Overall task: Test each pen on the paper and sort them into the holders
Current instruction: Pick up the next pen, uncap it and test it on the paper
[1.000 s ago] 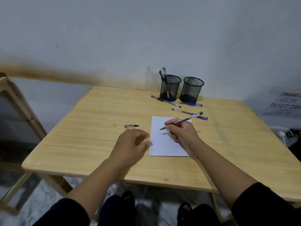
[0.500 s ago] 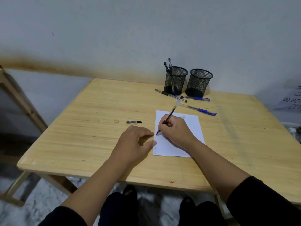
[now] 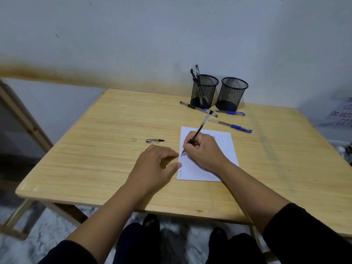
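Nearest, beside the paper (image 3: pixel 209 159): left hand (image 3: pixel 154 164), fingers loosely curled, thumb touching its edge; on it, right hand (image 3: pixel 204 151) pinching the pen (image 3: pixel 199 132); risks sliding if unpinned; beyond the paper, left holder (image 3: pixel 204 91) with two pens, right holder (image 3: pixel 232 94) seemingly empty.

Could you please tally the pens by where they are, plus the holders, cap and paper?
Pen in the right hand: 1
Pens lying on the table: 3
Pens in the left holder: 2
Holders: 2
Cap: 1
Paper: 1
Total: 10
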The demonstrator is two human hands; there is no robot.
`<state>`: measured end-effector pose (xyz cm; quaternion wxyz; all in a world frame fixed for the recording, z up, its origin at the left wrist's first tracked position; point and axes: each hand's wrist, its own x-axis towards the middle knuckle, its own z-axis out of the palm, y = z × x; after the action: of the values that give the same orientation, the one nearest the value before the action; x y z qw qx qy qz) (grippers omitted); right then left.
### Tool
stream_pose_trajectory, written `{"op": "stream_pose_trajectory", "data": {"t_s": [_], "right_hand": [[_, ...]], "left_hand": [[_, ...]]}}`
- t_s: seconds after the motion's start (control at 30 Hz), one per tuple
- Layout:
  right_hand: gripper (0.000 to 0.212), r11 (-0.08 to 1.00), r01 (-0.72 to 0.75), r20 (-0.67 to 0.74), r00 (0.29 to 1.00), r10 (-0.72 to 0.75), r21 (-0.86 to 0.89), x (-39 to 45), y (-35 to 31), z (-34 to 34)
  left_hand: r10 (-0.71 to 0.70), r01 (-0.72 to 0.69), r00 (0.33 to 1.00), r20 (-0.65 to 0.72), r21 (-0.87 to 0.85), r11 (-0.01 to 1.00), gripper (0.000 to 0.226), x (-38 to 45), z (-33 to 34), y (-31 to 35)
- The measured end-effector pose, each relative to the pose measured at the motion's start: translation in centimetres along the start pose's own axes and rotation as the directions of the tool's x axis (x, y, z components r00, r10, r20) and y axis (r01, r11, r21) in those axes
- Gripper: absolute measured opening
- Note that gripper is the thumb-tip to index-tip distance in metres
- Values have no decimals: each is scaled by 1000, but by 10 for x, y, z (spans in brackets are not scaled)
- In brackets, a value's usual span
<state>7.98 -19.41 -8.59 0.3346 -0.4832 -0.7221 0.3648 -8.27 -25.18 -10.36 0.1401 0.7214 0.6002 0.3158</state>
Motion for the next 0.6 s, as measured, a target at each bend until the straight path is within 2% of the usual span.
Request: {"op": "stream_pose_trajectory", "data": {"t_s": [0.3,0.6], "right_hand": [[11,997,-25,-10,1000,26,67,0,0,1],[11,1000,-8,-37,999,9,28,1,1,2]], "left_hand": [[-7,7,1000,9,-1,1000,32,0,-1,0],[-7,7,1000,9,2,1000,33,-1,-2,2]]}}
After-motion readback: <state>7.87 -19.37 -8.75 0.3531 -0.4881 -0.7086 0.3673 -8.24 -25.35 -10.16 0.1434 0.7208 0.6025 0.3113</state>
